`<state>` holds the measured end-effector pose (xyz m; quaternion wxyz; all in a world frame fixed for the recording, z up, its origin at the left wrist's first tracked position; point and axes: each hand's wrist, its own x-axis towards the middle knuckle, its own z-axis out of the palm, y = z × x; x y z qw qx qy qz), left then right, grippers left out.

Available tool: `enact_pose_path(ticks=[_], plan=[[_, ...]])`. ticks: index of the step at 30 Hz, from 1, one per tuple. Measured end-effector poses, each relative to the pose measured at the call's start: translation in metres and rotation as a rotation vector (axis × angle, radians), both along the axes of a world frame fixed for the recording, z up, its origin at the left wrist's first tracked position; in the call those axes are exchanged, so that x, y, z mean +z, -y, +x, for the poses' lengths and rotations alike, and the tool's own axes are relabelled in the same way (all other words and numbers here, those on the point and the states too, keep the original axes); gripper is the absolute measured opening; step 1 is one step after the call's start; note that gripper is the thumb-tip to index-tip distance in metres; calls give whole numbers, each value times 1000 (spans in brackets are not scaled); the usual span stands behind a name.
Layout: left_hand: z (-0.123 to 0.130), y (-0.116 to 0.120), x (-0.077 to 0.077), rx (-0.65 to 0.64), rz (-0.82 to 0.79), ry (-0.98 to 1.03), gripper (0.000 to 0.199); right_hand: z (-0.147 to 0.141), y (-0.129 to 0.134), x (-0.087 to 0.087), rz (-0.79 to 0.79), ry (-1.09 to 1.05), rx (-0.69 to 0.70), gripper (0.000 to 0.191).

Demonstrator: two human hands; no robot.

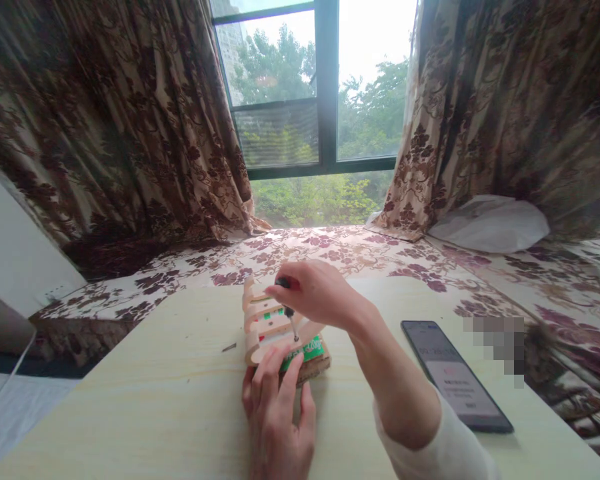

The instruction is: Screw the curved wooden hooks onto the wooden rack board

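A pale wooden slatted piece (265, 339) with scalloped side edges lies on a block with a green printed label (314, 348) and a brown lower side. My right hand (317, 291) is closed around the dark handle of a screwdriver (291, 316). The shaft slants down, and its tip meets the nearest slat close to its right end. Whether a screw sits under the tip is too small to tell. My left hand (279, 413) grips the near end of the wooden piece, its fingertips on the slat and the labelled block. Part of that end is hidden beneath it.
A small dark screw or nail (229, 347) lies on the pale table (145, 400) left of the wooden piece. A phone (455, 377) with its screen lit rests on the right. Beyond are a floral-covered ledge (325, 250), patterned curtains (180, 133), a white bag (490, 223) and a window.
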<state>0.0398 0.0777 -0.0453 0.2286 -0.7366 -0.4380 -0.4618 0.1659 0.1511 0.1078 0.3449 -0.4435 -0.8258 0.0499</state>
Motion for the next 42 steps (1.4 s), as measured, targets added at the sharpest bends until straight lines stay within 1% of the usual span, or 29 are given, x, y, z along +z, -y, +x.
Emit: enact_pose_path(ticks=[4,7,11,14,16,19,22,24,25,26,28,29,30,31,32,34,36,38,40,42], plan=[[0,-1,1,4,-4,-4,39,2,1,-1,16,-1,-25,21],[-1,-2,-1,17,-6,-11,39,3,2,-2,22,-8,-20,20],[-2,-1,-6,27,-3,-2,40,3,4,-1,-2,-16,-19,23],[-4,0,-3,38,-8,2,41,5,6,3,9,39,-33,34],[-4,0,4,89,3,8,39,9,8,7,19,74,-51,41],[-3,-6,23,202,26,59,28,14,12,11,11,101,-13,40],[4,-17,44,235,-7,76,22,13,17,14,4,120,29,38],[9,-25,54,245,-35,62,15,9,19,17,4,135,16,38],[11,-28,57,247,-58,47,11,7,21,20,-3,145,8,38],[11,-30,60,250,-78,36,11,7,22,23,-15,159,-1,37],[10,-34,63,254,-116,21,20,13,27,30,-50,174,21,32],[8,-36,63,256,-131,17,20,20,32,33,-50,158,42,27],[6,-37,64,256,-142,17,19,30,37,33,-19,120,35,28],[5,-39,64,257,-155,19,18,43,45,32,23,89,-2,31],[3,-40,64,257,-163,18,19,59,55,27,53,72,-44,31],[1,-42,65,253,-177,18,22,93,77,6,79,71,-119,32],[0,-42,65,250,-179,20,24,127,102,-25,76,67,-155,36],[0,-42,65,245,-177,14,24,157,124,-62,54,71,-209,37],[1,-42,65,237,-174,-1,23,178,141,-95,30,105,-301,35],[1,-42,66,232,-169,-15,23,190,151,-118,5,120,-371,34]])
